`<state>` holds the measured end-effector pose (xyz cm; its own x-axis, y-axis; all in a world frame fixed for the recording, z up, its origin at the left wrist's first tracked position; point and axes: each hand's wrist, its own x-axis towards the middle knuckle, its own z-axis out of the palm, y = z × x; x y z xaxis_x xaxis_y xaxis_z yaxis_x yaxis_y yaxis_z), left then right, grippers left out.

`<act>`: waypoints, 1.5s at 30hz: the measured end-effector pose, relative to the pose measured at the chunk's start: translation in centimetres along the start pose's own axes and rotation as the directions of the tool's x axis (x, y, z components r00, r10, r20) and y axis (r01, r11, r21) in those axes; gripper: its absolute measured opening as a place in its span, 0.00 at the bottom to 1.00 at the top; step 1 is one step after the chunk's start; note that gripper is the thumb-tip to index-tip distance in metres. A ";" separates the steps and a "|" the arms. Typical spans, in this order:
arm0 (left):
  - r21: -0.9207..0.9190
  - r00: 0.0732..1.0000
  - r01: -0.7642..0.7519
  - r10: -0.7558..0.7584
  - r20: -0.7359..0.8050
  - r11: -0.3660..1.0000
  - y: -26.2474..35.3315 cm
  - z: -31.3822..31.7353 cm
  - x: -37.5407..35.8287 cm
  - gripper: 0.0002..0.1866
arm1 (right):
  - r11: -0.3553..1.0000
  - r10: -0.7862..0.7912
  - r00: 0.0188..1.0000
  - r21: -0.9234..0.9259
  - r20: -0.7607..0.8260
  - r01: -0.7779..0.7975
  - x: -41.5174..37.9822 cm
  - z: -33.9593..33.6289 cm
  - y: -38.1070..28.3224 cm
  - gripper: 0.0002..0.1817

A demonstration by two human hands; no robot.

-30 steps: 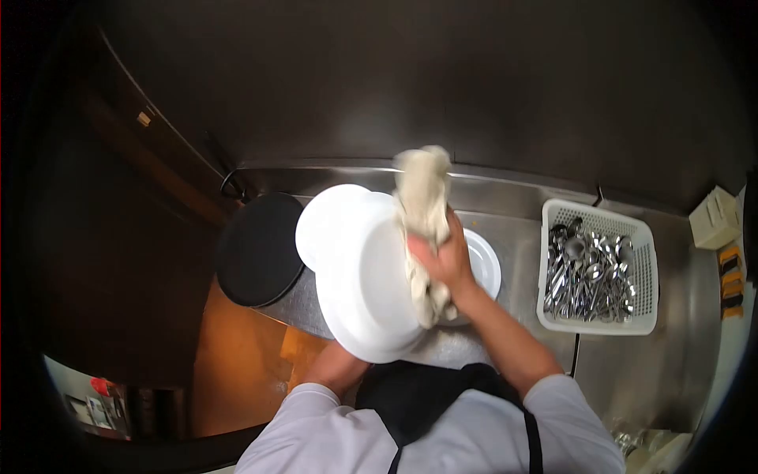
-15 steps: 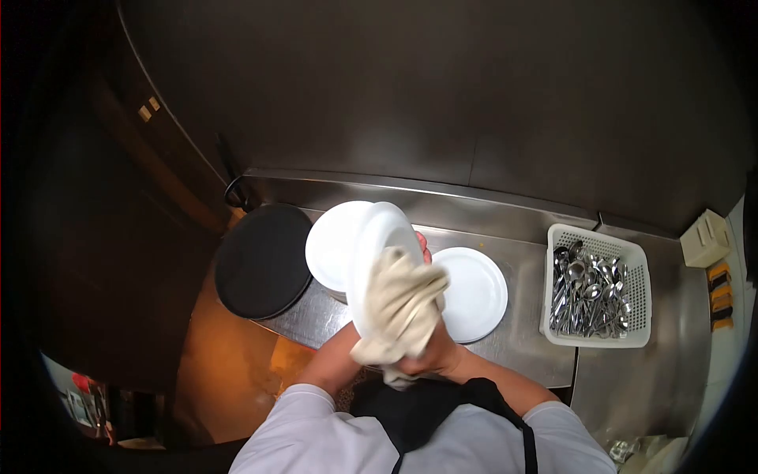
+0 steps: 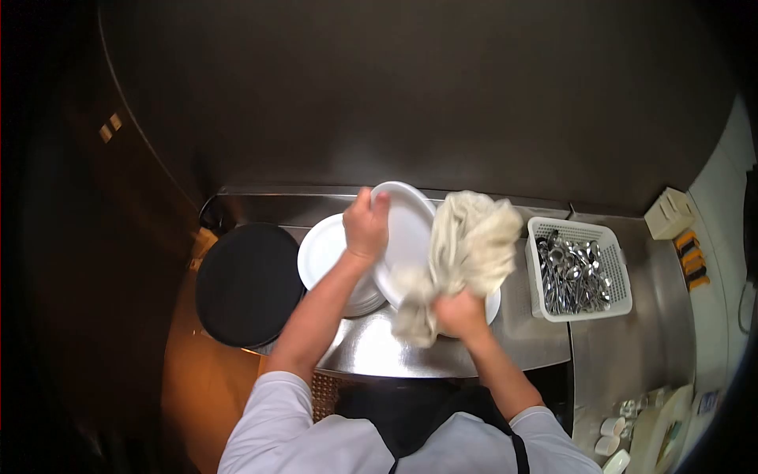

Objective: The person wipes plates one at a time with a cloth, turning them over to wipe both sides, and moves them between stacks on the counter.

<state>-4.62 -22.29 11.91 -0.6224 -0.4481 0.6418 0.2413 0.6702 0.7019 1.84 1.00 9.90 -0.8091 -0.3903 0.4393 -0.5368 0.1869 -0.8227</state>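
Note:
My left hand (image 3: 367, 227) is closed on the upper left rim of a white plate (image 3: 407, 231), which is held tilted above the counter. A cream cloth (image 3: 474, 237) is bunched in my right hand (image 3: 462, 314), and it hangs over the plate's right side; its lower end is blurred. Below my left forearm stands a stack of white plates (image 3: 324, 249). Another white plate (image 3: 493, 306) lies on the counter at the right, mostly hidden by the cloth and my right hand.
Black round trays (image 3: 249, 284) sit at the counter's left end. To the right stands a white basket (image 3: 620, 304) full of metal cutlery. The steel counter (image 3: 387, 347) runs along a dark wall (image 3: 442, 95). Small white cups (image 3: 608, 442) are at lower right.
The cloth has moved right and up, uncovering more of the plate. My left hand now shows on the plate's left rim; before, only fingertips showed at its right edge. The plate has turned.

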 end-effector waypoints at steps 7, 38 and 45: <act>-0.812 0.964 0.123 0.126 0.235 0.570 10.6 -8.1 6.8 0.33 | 0.616 0.405 0.815 0.782 -0.413 0.090 5.8 -1.8 -1.6 0.24; -0.596 0.748 0.661 -0.463 0.476 0.455 -2.6 -14.9 -7.9 0.31 | 0.913 -0.241 0.955 0.295 -0.171 0.283 14.9 -6.6 -13.5 0.22; -0.610 0.554 0.680 -0.830 0.064 0.407 -6.0 -17.6 -10.9 0.27 | 0.877 0.279 0.909 0.467 -0.310 -0.110 9.2 -7.9 -1.2 0.18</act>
<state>13.81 -31.79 6.12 -0.5927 -0.7667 -0.2469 0.1293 -0.3931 0.9103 -6.88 4.34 17.76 -0.9593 -0.0236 0.2812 -0.2699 -0.2142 -0.9388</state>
